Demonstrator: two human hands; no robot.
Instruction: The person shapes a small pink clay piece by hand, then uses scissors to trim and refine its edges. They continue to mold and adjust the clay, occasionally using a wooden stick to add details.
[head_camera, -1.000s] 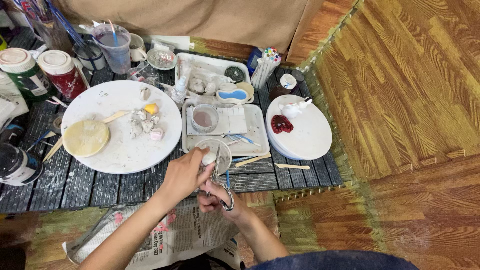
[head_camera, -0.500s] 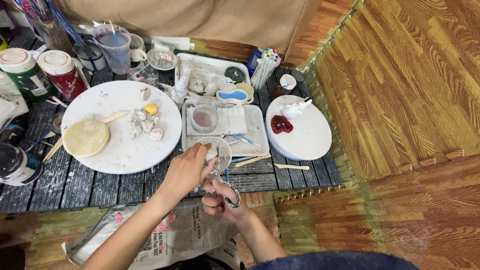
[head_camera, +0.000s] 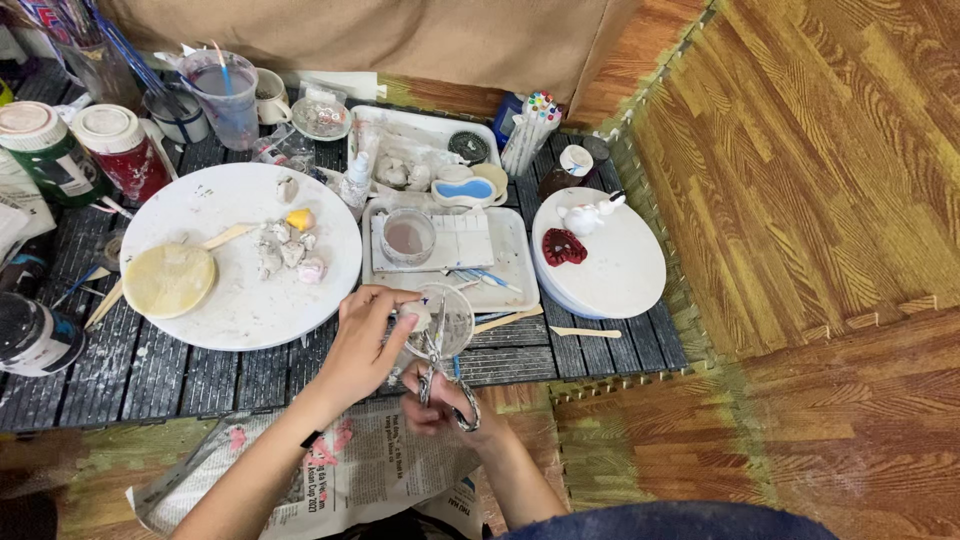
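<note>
— What have your hands got?

— Your left hand (head_camera: 370, 340) pinches a small pale lump (head_camera: 415, 318) between thumb and fingertips, over the rim of a clear cup (head_camera: 445, 318). Your right hand (head_camera: 440, 405) is closed through the loops of small scissors (head_camera: 437, 365), blades pointing up at the lump.

— Why so near the cup?

— Probably so trimmings drop in. Your forearms come up from below, wrists close together above the newspaper (head_camera: 350, 465).

— And around them?

— On the dark slatted counter (head_camera: 180, 375): a round white board (head_camera: 240, 255) to the left, a white tray (head_camera: 450, 250) behind, and a white plate (head_camera: 610, 265) bearing a red piece.
</note>
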